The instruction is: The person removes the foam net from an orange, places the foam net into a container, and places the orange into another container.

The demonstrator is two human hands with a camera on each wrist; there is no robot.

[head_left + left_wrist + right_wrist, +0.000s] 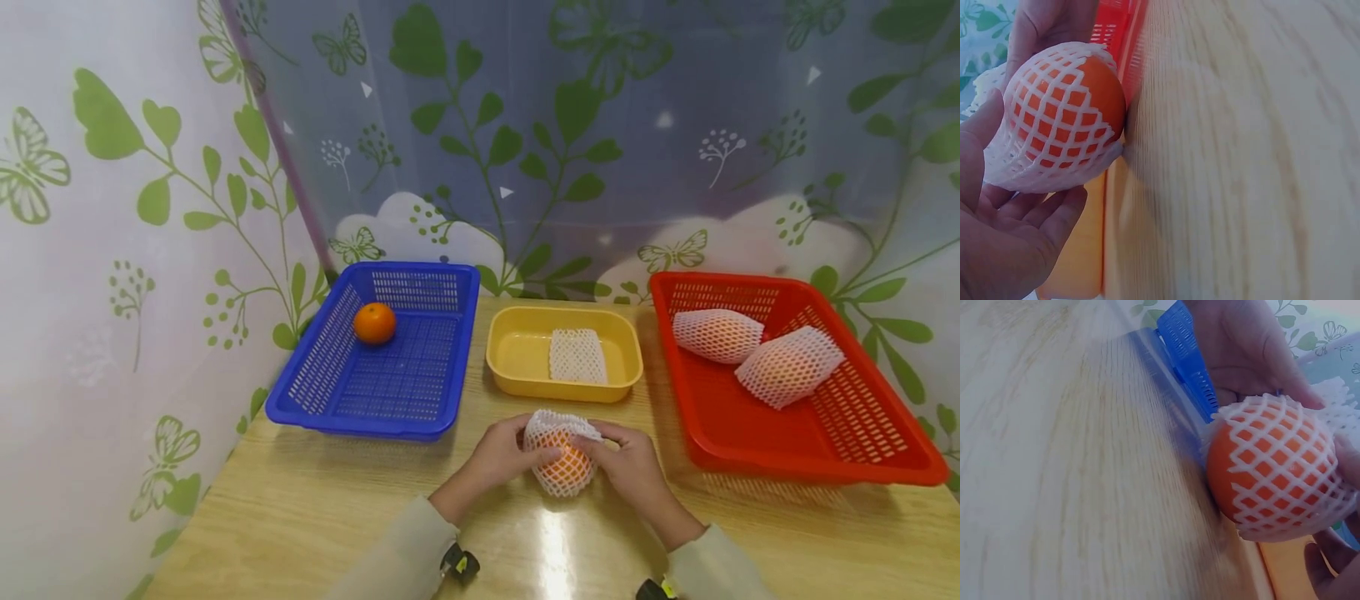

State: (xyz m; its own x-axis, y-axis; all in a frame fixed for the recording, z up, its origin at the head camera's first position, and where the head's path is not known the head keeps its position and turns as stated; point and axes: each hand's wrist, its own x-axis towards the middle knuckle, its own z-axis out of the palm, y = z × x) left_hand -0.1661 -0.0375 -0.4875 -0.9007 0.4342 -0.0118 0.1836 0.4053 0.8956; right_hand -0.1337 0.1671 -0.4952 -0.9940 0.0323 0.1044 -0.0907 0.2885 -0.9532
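Observation:
An orange point(564, 467) sits inside a white foam net sleeve point(557, 421) just above the table, in front of the yellow tray. My left hand point(501, 454) grips the sleeved orange from the left, thumb on its near side. From the right, my right hand point(632, 463) holds the same sleeve and fruit with its thumb on the net. In the left wrist view, one end of the orange point(1105, 94) shows bare past the sleeve's edge. The right wrist view also shows the net point(1285, 462) stretched over most of the fruit.
A blue basket point(450, 375) at left holds one bare orange point(374, 323). Behind my hands, a yellow tray point(517, 387) contains a flat foam net point(577, 356). The red basket point(795, 462) at right holds two net-wrapped fruits point(717, 335). A patterned curtain point(525, 125) hangs behind.

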